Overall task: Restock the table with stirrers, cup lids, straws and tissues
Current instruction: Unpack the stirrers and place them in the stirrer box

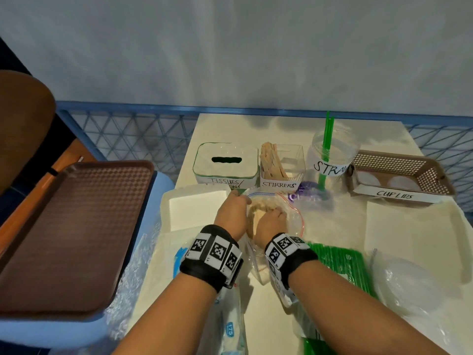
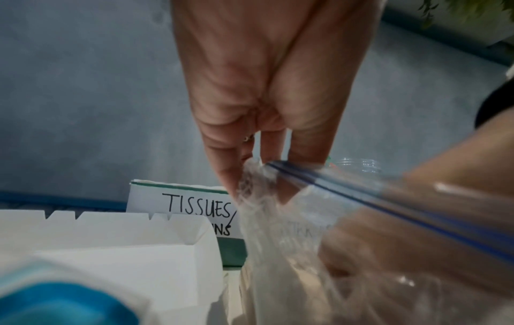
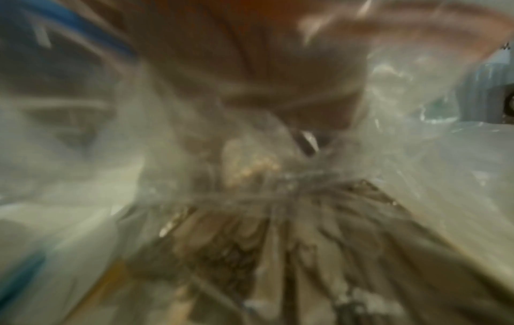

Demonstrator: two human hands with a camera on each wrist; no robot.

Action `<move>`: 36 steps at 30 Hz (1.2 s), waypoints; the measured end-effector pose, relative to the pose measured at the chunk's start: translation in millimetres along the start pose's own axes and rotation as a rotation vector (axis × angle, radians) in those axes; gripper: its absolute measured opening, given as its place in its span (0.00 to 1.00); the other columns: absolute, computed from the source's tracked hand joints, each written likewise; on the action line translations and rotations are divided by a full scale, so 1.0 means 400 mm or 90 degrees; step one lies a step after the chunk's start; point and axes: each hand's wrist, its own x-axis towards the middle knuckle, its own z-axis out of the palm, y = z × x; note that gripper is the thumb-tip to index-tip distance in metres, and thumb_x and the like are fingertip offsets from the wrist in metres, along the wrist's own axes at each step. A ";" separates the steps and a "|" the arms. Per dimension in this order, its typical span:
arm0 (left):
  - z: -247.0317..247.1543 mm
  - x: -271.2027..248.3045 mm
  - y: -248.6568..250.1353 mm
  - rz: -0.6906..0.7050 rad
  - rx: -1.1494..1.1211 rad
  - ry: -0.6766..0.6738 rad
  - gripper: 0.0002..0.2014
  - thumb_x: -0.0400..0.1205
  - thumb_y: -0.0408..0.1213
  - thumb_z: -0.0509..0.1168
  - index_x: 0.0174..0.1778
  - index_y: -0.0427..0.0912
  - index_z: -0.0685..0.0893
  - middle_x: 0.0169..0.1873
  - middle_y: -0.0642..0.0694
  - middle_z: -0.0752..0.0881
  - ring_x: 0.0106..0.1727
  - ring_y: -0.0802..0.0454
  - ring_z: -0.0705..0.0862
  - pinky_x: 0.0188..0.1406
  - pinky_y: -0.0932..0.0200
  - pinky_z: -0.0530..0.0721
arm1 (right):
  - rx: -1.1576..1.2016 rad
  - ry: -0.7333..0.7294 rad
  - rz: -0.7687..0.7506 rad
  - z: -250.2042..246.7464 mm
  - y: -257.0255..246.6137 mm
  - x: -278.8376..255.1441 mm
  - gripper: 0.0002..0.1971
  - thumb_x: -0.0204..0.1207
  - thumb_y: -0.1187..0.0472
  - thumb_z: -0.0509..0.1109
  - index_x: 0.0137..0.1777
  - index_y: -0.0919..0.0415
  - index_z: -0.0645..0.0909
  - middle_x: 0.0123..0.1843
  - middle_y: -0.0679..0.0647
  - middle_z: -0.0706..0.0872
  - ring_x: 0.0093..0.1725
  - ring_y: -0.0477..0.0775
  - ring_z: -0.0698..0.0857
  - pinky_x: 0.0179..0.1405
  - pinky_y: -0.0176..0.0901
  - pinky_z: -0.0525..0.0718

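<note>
A clear zip bag [image 1: 294,221] of wooden stirrers [image 1: 256,215] lies mid-table in front of the clear box labelled STIRRERS [image 1: 281,166], which holds several sticks. My left hand [image 1: 234,208] pinches the bag's rim [image 2: 250,173] and holds its mouth up. My right hand [image 1: 271,219] is inside the bag, fingers curled down onto the stirrers [image 3: 250,241]; the right wrist view is blurred. Behind stand the TISSUES box [image 1: 225,162], a straws jar [image 1: 330,155] with green straws, and the CUP LIDS basket [image 1: 399,172].
A white paper tray [image 1: 197,208] lies left of the bag. Green straw packs [image 1: 340,262], bagged lids [image 1: 404,278] and tissue packs [image 1: 230,326] crowd the near table. A brown tray [image 1: 69,226] rests on a seat to the left.
</note>
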 end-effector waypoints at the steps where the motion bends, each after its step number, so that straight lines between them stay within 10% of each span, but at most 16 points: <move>1: -0.001 0.003 -0.003 0.002 -0.005 0.004 0.22 0.77 0.25 0.63 0.68 0.39 0.78 0.69 0.39 0.73 0.67 0.43 0.77 0.68 0.58 0.72 | 0.004 0.003 0.004 -0.002 -0.002 0.003 0.39 0.78 0.50 0.64 0.77 0.77 0.51 0.78 0.71 0.58 0.79 0.66 0.59 0.79 0.51 0.58; 17: 0.007 0.029 -0.012 0.034 0.000 0.031 0.28 0.76 0.17 0.54 0.72 0.41 0.74 0.69 0.38 0.71 0.65 0.41 0.77 0.62 0.52 0.77 | 0.276 -0.026 -0.008 -0.040 0.038 0.035 0.17 0.78 0.60 0.67 0.62 0.69 0.76 0.61 0.62 0.83 0.61 0.60 0.83 0.48 0.41 0.76; 28: -0.001 0.084 0.007 0.019 0.099 -0.043 0.32 0.78 0.20 0.54 0.79 0.42 0.61 0.77 0.35 0.59 0.70 0.36 0.75 0.70 0.47 0.74 | 0.543 -0.047 -0.123 -0.049 0.091 0.005 0.18 0.77 0.66 0.64 0.67 0.67 0.74 0.64 0.65 0.81 0.65 0.63 0.79 0.63 0.50 0.76; 36: -0.001 0.109 -0.023 -0.014 0.099 -0.060 0.34 0.78 0.19 0.53 0.80 0.43 0.60 0.78 0.37 0.59 0.71 0.38 0.75 0.71 0.47 0.74 | 0.697 -0.038 -0.199 -0.074 0.111 -0.020 0.19 0.75 0.66 0.66 0.65 0.53 0.70 0.50 0.51 0.80 0.53 0.54 0.79 0.54 0.44 0.78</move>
